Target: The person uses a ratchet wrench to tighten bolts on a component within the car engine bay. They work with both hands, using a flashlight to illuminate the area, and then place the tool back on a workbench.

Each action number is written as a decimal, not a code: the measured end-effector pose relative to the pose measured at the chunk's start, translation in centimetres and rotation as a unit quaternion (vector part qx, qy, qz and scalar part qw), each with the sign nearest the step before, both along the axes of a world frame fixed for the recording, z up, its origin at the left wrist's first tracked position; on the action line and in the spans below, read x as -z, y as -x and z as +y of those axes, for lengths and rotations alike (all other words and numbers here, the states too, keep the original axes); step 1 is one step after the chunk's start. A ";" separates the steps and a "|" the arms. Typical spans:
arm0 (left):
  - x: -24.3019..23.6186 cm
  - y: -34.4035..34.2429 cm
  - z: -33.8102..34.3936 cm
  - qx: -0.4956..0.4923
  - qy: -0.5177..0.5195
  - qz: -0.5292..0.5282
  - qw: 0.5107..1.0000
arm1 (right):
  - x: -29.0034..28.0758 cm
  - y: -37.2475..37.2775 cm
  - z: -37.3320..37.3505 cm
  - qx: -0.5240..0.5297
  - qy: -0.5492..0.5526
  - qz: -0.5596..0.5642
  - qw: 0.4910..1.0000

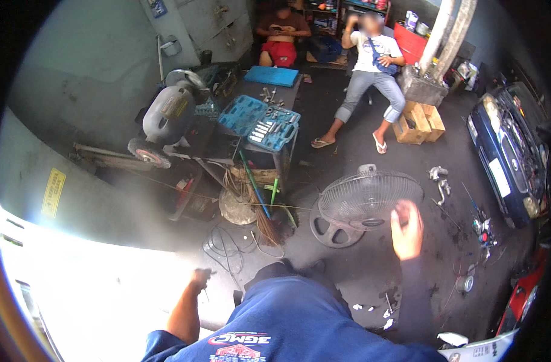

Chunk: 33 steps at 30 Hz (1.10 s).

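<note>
My right hand [407,230] is raised in front of the grey standing fan [372,196], its fingers pointing up, slightly bent and blurred, the thumb apart. Nothing shows in it. Whether it touches the fan's cage I cannot tell. Down at the left, beside the bright opening, my left hand [199,280] is closed. A thin dark piece sticks out of it, too small to name. A loose black cable [227,250] lies on the floor near that hand. Behind the fan's base [337,232] stand a broom [265,223] and green and blue handles.
A workbench carries a bench grinder [167,114] and an opened blue socket set [272,130]. Two people sit at the back, one beside cardboard boxes [417,123]. A dark car front [505,154] stands at the right. Metal parts [439,181] and tools lie on the floor.
</note>
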<state>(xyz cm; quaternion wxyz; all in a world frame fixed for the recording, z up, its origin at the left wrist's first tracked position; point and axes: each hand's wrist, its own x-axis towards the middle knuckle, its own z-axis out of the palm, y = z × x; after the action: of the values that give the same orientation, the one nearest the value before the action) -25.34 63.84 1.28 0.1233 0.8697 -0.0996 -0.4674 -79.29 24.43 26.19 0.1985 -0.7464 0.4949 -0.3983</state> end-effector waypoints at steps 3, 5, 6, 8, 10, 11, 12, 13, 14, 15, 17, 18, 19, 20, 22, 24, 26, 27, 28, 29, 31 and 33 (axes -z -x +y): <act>3.2 1.5 11.3 -0.071 -0.102 0.008 0.992 | -4.4 -9.0 -6.7 -0.138 0.060 -0.016 0.988; 5.5 3.8 16.7 -0.090 -0.125 0.031 0.988 | -6.0 -14.5 -9.0 -0.233 0.019 -0.032 0.972; 6.1 5.3 19.2 -0.088 -0.105 0.024 0.990 | -6.3 -17.2 -10.1 -0.259 0.022 0.004 0.966; 6.9 9.2 22.9 -0.087 -0.051 0.030 0.994 | -5.9 -22.0 -12.2 -0.316 0.029 0.083 0.945; 7.4 13.2 24.6 -0.303 -0.022 0.084 0.949 | -4.3 -26.5 -15.1 -0.375 0.015 0.144 0.915; 6.9 15.0 25.7 -0.145 -0.025 0.056 0.987 | -3.2 -28.7 -16.8 -0.396 0.006 0.171 0.902; 6.5 16.7 26.3 0.029 -0.039 -0.002 0.999 | -2.0 -30.7 -18.7 -0.413 -0.001 0.184 0.892; 5.9 18.3 26.7 0.175 -0.047 -0.079 0.980 | -0.8 -32.8 -20.8 -0.417 -0.028 0.201 0.886; 6.1 19.3 26.0 0.177 -0.101 -0.038 0.978 | 0.4 -34.8 -22.9 -0.407 -0.042 0.228 0.883; 5.6 20.3 25.5 0.176 -0.155 0.002 0.972 | 1.5 -36.9 -25.1 -0.399 -0.058 0.248 0.881; 4.2 21.9 24.1 -0.053 -0.157 0.017 0.986 | 3.9 -40.7 -29.3 -0.358 -0.076 0.254 0.895; 3.3 22.6 23.0 -0.144 -0.155 0.020 0.977 | 5.1 -42.7 -31.4 -0.349 -0.067 0.272 0.895; 2.2 23.1 21.7 -0.198 -0.155 0.018 0.968 | 6.4 -44.6 -33.4 -0.327 -0.093 0.264 0.903; 1.0 23.6 20.2 -0.236 -0.155 0.018 0.959 | 7.8 -46.5 -35.4 -0.315 -0.089 0.273 0.905; -1.7 24.4 16.9 -0.287 -0.160 0.015 0.944 | 10.8 -50.1 -39.2 -0.292 -0.107 0.293 0.904; -4.4 24.9 13.3 -0.322 -0.171 0.018 0.931 | 13.9 -53.5 -42.8 -0.269 -0.153 0.313 0.898; -6.7 24.7 9.5 -0.341 -0.186 0.022 0.921 | 16.9 -56.4 -45.9 -0.273 -0.141 0.329 0.893; -7.6 24.6 7.7 -0.351 -0.192 0.024 0.916 | 18.3 -57.7 -47.2 -0.266 -0.137 0.338 0.892; -8.3 24.5 6.1 -0.359 -0.200 0.030 0.911 | 19.6 -58.6 -48.2 -0.268 -0.106 0.345 0.893; -8.9 24.3 4.6 -0.363 -0.207 0.033 0.908 | 20.7 -59.7 -49.1 -0.273 -0.078 0.339 0.897; -9.9 23.7 2.1 -0.374 -0.217 0.038 0.901 | 22.1 -61.2 -50.6 -0.250 -0.048 0.351 0.901; -10.5 23.0 0.1 -0.377 -0.228 0.041 0.897 | 22.7 -62.4 -51.7 -0.286 -0.040 0.361 0.887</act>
<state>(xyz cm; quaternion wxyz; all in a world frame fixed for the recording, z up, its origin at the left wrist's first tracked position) -48.30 63.97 11.83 0.0928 0.8267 0.3499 -0.4307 -16.91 -27.28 3.49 0.1408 -0.9393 0.3129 -0.0071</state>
